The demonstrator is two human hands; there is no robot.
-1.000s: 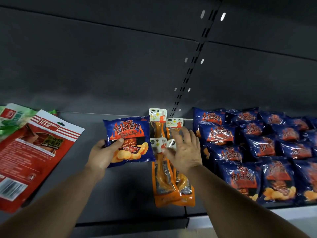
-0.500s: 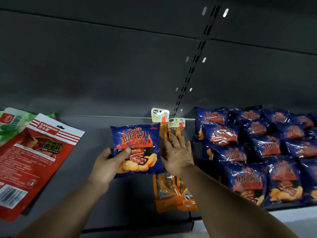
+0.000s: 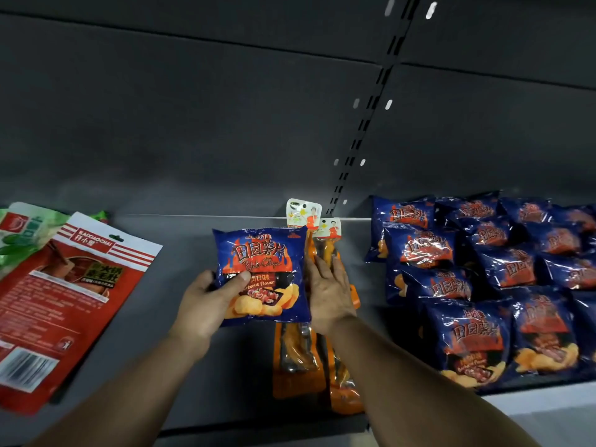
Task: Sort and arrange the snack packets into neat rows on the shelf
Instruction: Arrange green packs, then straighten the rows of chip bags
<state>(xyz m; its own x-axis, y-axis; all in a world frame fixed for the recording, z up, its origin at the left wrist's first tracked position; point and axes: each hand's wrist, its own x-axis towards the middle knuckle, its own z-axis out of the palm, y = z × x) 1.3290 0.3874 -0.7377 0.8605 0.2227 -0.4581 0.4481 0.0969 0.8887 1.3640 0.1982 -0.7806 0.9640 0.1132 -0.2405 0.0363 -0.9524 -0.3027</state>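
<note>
**Blue chip bag lifted over the orange packs, mid-sort**

Since a second ago the blue chip bag (image 3: 262,275) has come up and rightward; it was lying left of the orange packs and now covers their upper part. Right hand has slid from on top of the packs to the bag's right edge.

Shelf (image 3: 200,375): dark grey, runs full width. Right section holds the blue chip rows (image 3: 490,285), same product as the held bag, overlapping in several rows front to back, fairly tidy. That part looks mostly done.

Far left: big red pouch (image 3: 67,304) lying at a slant, partly over a green pouch (image 3: 22,233). Not in any row, still to sort.

Centre: orange stick packs (image 3: 300,359), a few lying lengthwise front to back, white header tags poking out behind the bag. Roughly side by side, count unclear.

Left hand (image 3: 206,304): grip closed on the bag's lower left corner, thumb on the front face, fingers behind. Bag is held upright-ish, facing camera, off the shelf as far as can be told.

Right hand (image 3: 329,291): fingers straight, flat against the orange packs just beside the bag's right edge, holding nothing.

Judgement: roughly midway. Held bag likely belongs with the blue rows at right; left pouches untouched.
</note>
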